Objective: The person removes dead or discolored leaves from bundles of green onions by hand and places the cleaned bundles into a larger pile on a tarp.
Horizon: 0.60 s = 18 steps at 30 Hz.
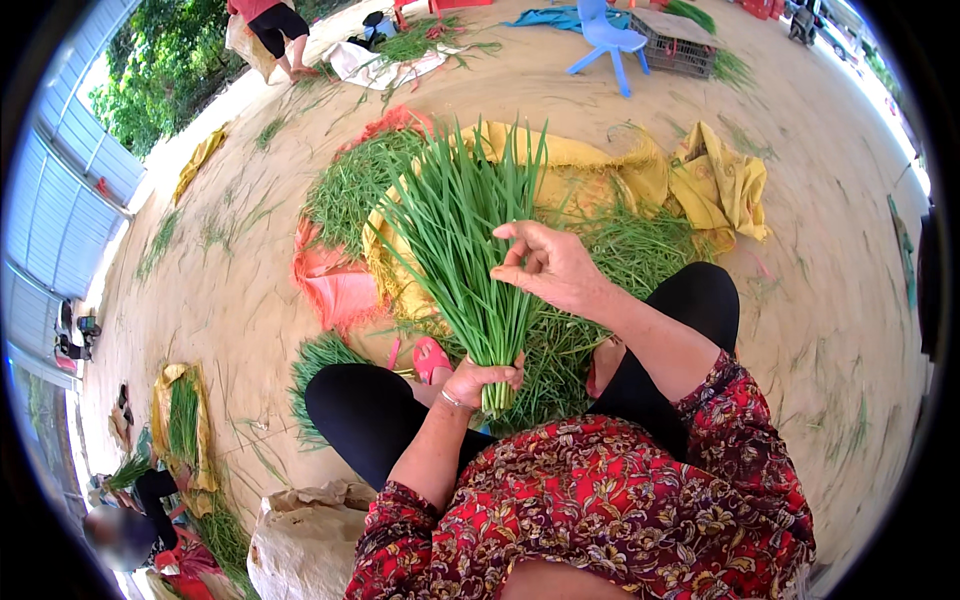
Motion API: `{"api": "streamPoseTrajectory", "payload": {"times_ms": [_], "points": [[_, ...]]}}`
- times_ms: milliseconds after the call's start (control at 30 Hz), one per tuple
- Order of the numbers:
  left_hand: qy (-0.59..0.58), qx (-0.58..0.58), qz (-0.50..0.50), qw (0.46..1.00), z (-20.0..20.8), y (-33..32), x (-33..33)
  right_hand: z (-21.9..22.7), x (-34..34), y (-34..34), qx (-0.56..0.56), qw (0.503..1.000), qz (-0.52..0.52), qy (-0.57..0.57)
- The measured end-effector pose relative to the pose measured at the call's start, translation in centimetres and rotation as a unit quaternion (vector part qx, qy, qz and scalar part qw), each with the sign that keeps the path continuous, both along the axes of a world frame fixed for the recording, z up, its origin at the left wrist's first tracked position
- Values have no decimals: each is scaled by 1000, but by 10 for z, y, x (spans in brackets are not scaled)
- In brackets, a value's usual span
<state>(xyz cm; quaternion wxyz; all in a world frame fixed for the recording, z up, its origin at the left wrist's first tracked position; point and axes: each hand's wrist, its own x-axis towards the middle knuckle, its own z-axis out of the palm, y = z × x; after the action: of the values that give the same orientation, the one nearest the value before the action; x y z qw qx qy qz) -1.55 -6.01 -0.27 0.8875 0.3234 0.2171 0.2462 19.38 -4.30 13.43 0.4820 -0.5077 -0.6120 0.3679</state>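
Across the broad sandy ground (830, 330), strewn with stray blades, I see the person in a red floral top (600, 490), both knees bent outward in black leggings. Before the knees spreads a yellow woven sheet (590, 155), with a red sheet (335, 285) at its left. Loose green stalks (640, 245) lie heaped on the yellow one and run back between the legs. A pale sack (305, 545) sits by the left sleeve, and well beyond the sheets a blue chair (608, 40) stands beside a crate (672, 50).

Between the knees, the bundle of long green leaves (465, 240) is held up, its tips fanning away from the body. The left hand (482, 380) has its fingers closed round the stem ends. The right hand (555, 268) is at the bundle's right side, thumb and forefinger parted, the other fingers curled; I make out nothing gripped there. Smallest are a pink sandal (432, 358) and a thin bangle (453, 399) on the left wrist.
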Motion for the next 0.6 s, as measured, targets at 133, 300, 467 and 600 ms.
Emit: {"api": "streamPoseTrajectory", "payload": {"times_ms": [133,300,467,600], "points": [[25,2,-3,1000,-1,-3,2,-21,8,6,27,994,-14,-104],[12,-2,-29,999,-14,-2,2,-28,10,1,-38,997,-52,-34],[56,23,-32,998,-14,-3,1,-35,12,6,-74,995,-42,-46],[23,5,-34,999,-12,-6,0,-45,16,7,-109,982,10,154]]}}
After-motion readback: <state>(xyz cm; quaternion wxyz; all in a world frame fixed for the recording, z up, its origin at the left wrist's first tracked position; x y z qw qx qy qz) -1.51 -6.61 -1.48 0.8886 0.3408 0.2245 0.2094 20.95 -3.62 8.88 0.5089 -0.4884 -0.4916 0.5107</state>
